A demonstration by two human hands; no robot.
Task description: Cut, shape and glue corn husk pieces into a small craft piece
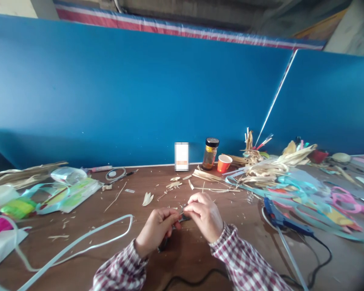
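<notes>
My left hand (157,229) and my right hand (204,215) meet over the brown table (87,226), both in red-checked sleeves. Each hand is closed in a pinch. Between them they hold a small dark tool or piece (182,217) with a thin straw-like strip; a dark end (163,245) pokes out below the left hand. What exactly it is I cannot make out. Dried leaf scraps (173,184) lie just beyond the hands.
A blue glue gun (280,218) with black cord lies right of my hands. An orange paper cup (223,163) and a glass jar (210,153) stand by the blue partition. Straw and coloured strips (279,171) pile at right; plastic packets (69,190) and a white strip (87,238) at left.
</notes>
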